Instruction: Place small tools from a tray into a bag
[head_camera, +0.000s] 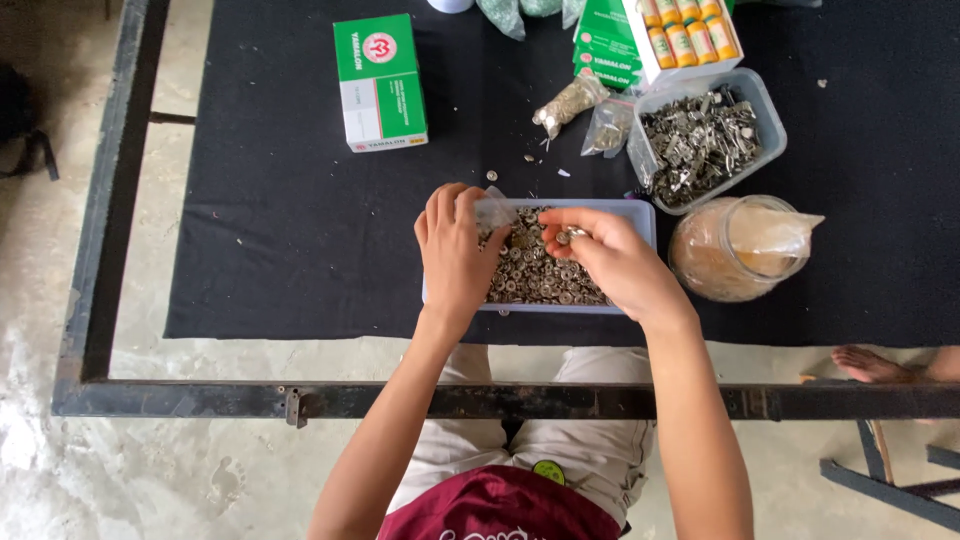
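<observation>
Washers (535, 275) fill the shallow tray (640, 215) on the black mat (280, 230). Step in hand, by appearance: bagging. Left hand (455, 250) pinches a small clear bag (493, 210); right hand (610, 260) fingertips grip one washer. Next move likely requires holding the bag mouth open.

Matt black cloth (300, 250) — shiny metal buttons (535, 275).

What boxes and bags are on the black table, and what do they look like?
Green and white box: flat carton, far left, alone.
Stacked green boxes: far edge, middle.
Open white box: beside them, holding yellow-orange bottles.
Small clear bags: beyond the tray, holding metal bits.
Clear bag: right, round, tan contents.
</observation>
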